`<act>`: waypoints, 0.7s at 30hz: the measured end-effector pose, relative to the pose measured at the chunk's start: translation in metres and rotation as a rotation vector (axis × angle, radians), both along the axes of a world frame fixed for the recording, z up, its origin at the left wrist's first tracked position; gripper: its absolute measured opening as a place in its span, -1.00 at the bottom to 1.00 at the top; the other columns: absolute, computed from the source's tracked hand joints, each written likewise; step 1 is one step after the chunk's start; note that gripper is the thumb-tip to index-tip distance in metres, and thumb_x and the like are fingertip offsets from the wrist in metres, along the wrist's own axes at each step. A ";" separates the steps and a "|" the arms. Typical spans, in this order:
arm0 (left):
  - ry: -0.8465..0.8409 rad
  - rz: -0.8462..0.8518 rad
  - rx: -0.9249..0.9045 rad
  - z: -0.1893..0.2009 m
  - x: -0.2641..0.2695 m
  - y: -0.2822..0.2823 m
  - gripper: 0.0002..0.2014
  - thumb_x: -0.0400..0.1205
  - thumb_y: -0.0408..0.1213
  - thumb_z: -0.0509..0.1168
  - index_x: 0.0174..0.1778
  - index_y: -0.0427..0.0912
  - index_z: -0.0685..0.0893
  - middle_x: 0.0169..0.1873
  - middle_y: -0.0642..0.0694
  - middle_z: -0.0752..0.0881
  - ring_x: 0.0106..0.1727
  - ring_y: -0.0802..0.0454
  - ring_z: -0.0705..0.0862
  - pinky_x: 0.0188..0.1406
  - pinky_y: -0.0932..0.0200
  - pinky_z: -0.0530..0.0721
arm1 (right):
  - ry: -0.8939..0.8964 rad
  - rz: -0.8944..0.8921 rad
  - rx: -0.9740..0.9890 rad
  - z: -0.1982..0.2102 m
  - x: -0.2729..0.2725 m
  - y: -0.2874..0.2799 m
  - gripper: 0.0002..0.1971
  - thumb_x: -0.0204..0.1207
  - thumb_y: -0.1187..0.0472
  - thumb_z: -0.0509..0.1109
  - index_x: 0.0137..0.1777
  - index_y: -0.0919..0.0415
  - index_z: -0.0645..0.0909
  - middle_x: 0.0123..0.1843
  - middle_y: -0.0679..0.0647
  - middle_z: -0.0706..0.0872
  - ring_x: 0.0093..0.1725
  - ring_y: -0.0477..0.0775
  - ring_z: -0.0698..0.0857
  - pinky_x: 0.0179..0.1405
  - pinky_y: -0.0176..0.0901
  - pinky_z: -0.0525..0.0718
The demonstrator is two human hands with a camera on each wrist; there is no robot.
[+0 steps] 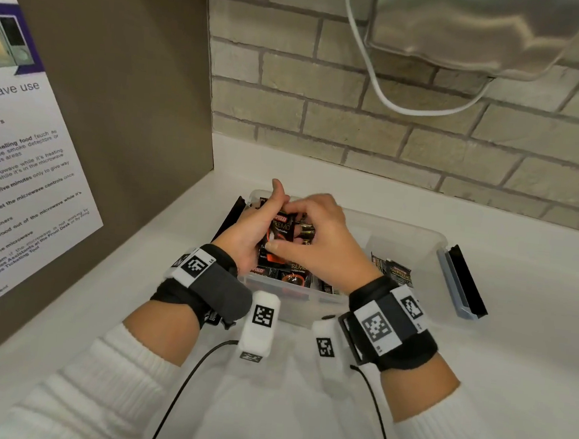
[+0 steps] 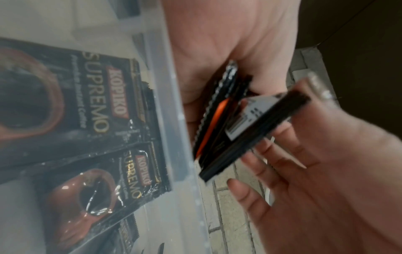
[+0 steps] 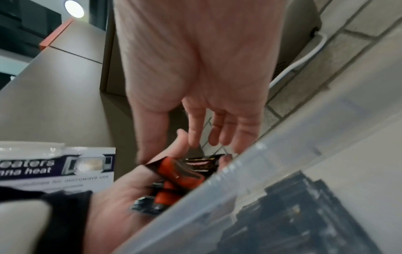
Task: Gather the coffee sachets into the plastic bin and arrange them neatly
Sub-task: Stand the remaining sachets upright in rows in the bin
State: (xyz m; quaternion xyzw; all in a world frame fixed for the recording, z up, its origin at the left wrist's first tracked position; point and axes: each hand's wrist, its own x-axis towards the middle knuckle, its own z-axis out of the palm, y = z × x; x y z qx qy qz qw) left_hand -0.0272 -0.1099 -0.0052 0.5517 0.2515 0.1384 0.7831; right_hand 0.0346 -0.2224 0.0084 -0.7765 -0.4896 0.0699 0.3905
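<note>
A clear plastic bin [image 1: 416, 237] stands on the white counter. Both hands hover over its left half with a stack of black coffee sachets [image 1: 280, 230] upright between them. My left hand [image 1: 263, 220] grips the stack from the left, thumb raised. My right hand [image 1: 303, 220] holds it from the right, thumb on the lower edge and fingers over the top. The left wrist view shows the stack [image 2: 228, 123] edge-on between both palms. In the right wrist view the sachets [image 3: 180, 173] lie in my left palm. More sachets [image 1: 292, 275] lie flat in the bin.
More dark sachets [image 1: 394, 268] sit in the bin's right part. A blue and black latch [image 1: 461, 283] hangs at its right end. A brown panel with a microwave poster [image 1: 23, 161] stands at the left. A brick wall, a white cable [image 1: 380, 90] and a steel appliance [image 1: 473, 25] are behind.
</note>
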 end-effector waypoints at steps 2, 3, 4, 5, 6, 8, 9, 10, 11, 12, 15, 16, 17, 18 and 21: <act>-0.012 -0.014 -0.054 0.002 0.000 -0.002 -0.23 0.28 0.35 0.23 0.27 -0.13 0.61 0.04 -0.23 0.78 0.02 -0.10 0.79 -0.16 0.05 0.76 | -0.136 0.072 -0.195 0.002 0.004 -0.001 -0.01 0.21 -0.07 0.61 0.59 0.06 0.17 0.57 0.05 0.18 0.53 0.04 0.13 0.54 0.06 0.14; -0.003 -0.017 -0.062 0.002 0.000 -0.002 -0.23 0.29 0.35 0.22 0.27 -0.13 0.61 0.05 -0.22 0.78 0.03 -0.09 0.79 -0.14 0.05 0.75 | -0.173 0.113 -0.277 0.001 0.003 0.001 0.14 0.17 -0.12 0.62 0.64 0.03 -0.03 0.64 0.00 0.05 0.60 0.03 0.00 0.57 0.20 -0.02; 0.011 -0.021 -0.055 0.002 0.001 -0.001 -0.23 0.31 0.37 0.21 0.28 -0.13 0.61 0.05 -0.21 0.79 0.04 -0.09 0.79 -0.10 0.04 0.74 | -0.186 0.140 -0.321 -0.002 0.003 0.004 0.23 0.15 -0.14 0.62 0.65 0.01 -0.16 0.65 -0.02 0.00 0.62 0.03 -0.07 0.55 0.32 -0.14; 0.022 -0.033 -0.046 0.001 0.001 -0.001 -0.24 0.36 0.39 0.18 0.27 -0.14 0.62 0.03 -0.20 0.79 0.05 -0.10 0.78 -0.04 0.02 0.73 | -0.194 0.148 -0.331 -0.004 0.003 0.006 0.24 0.15 -0.12 0.63 0.64 0.02 -0.18 0.63 0.00 0.05 0.62 0.05 -0.04 0.52 0.40 -0.20; 0.039 -0.049 -0.039 0.001 0.001 -0.001 -0.27 0.42 0.40 0.14 0.24 -0.14 0.64 -0.03 -0.19 0.81 0.04 -0.09 0.78 0.00 0.02 0.71 | -0.195 0.140 -0.317 -0.006 0.003 0.009 0.19 0.15 -0.08 0.63 0.63 0.05 -0.10 0.57 0.02 0.15 0.59 0.06 0.05 0.54 0.45 -0.19; 0.060 -0.077 -0.065 0.002 0.000 0.000 -0.28 0.47 0.43 0.05 0.13 -0.14 0.69 -0.14 -0.16 0.83 -0.03 -0.06 0.79 0.00 0.04 0.70 | -0.175 0.111 -0.272 -0.010 0.006 0.013 0.04 0.14 -0.04 0.64 0.55 0.07 0.10 0.39 0.00 0.34 0.44 0.02 0.27 0.57 0.39 0.02; 0.056 -0.091 -0.095 0.002 0.000 0.001 -0.26 0.46 0.46 0.02 0.10 -0.14 0.71 -0.15 -0.17 0.83 -0.06 -0.05 0.79 0.00 0.05 0.70 | -0.173 0.102 -0.247 -0.011 0.008 0.013 0.01 0.11 -0.04 0.64 0.51 0.06 0.16 0.30 -0.03 0.37 0.35 -0.02 0.33 0.55 0.32 0.13; 0.052 -0.106 -0.122 0.003 0.001 0.002 -0.22 0.45 0.48 0.00 0.07 -0.15 0.72 -0.14 -0.19 0.82 -0.08 -0.06 0.80 0.00 0.05 0.71 | -0.178 0.093 -0.219 -0.014 0.008 0.014 0.00 0.08 -0.05 0.65 0.49 0.05 0.19 0.25 -0.05 0.37 0.28 -0.05 0.35 0.51 0.25 0.24; 0.050 -0.112 -0.145 0.003 0.001 0.002 -0.21 0.46 0.48 -0.03 0.05 -0.16 0.72 -0.16 -0.21 0.82 -0.11 -0.05 0.80 -0.02 0.06 0.72 | -0.179 0.081 -0.189 -0.016 0.009 0.014 0.01 0.06 -0.06 0.65 0.48 0.05 0.20 0.24 -0.05 0.37 0.24 -0.07 0.35 0.47 0.20 0.32; 0.054 -0.111 -0.143 0.003 0.003 0.002 -0.23 0.49 0.47 -0.05 0.01 -0.16 0.71 -0.21 -0.20 0.82 -0.17 -0.03 0.80 -0.07 0.10 0.73 | -0.170 0.069 -0.157 -0.019 0.010 0.015 0.03 0.05 -0.07 0.66 0.49 0.05 0.19 0.26 -0.04 0.37 0.25 -0.07 0.35 0.44 0.18 0.36; 0.090 -0.117 -0.115 0.002 0.005 0.000 -0.35 0.55 0.40 -0.04 -0.05 -0.11 0.67 -0.33 -0.16 0.82 -0.24 -0.01 0.80 -0.19 0.13 0.72 | -0.126 0.058 -0.139 -0.023 0.010 0.014 0.18 0.05 -0.16 0.66 0.60 0.06 0.03 0.45 0.02 0.31 0.43 0.03 0.30 0.51 0.17 0.28; 0.099 -0.118 -0.116 0.001 0.006 0.001 -0.35 0.55 0.40 -0.03 -0.03 -0.11 0.67 -0.30 -0.17 0.82 -0.17 -0.04 0.79 -0.13 0.10 0.70 | -0.122 0.060 -0.148 -0.025 0.011 0.015 0.21 0.06 -0.19 0.64 0.62 0.05 -0.01 0.48 0.02 0.30 0.46 0.05 0.27 0.52 0.16 0.26; 0.108 -0.113 -0.113 0.001 0.005 0.001 -0.34 0.54 0.41 -0.02 -0.02 -0.11 0.68 -0.26 -0.19 0.83 -0.10 -0.07 0.77 -0.08 0.07 0.68 | -0.128 0.057 -0.138 -0.027 0.011 0.016 0.18 0.06 -0.21 0.63 0.61 0.04 0.04 0.46 0.02 0.33 0.45 0.05 0.29 0.51 0.18 0.29; 0.121 -0.097 -0.108 0.001 0.005 0.001 -0.32 0.53 0.42 -0.02 0.01 -0.13 0.68 -0.20 -0.21 0.82 -0.05 -0.09 0.76 -0.02 0.05 0.68 | -0.132 0.045 -0.103 -0.030 0.011 0.017 0.10 0.07 -0.20 0.62 0.57 0.04 0.14 0.40 0.01 0.39 0.39 0.04 0.34 0.46 0.19 0.36; 0.134 -0.099 -0.083 -0.001 0.006 0.004 -0.22 0.48 0.47 0.00 0.22 -0.13 0.65 0.11 -0.27 0.76 0.14 -0.13 0.74 0.21 -0.02 0.65 | -0.110 -0.033 -0.013 -0.036 0.012 0.019 -0.09 0.06 -0.10 0.65 0.42 0.08 0.34 0.25 0.00 0.47 0.24 0.01 0.41 0.27 0.14 0.53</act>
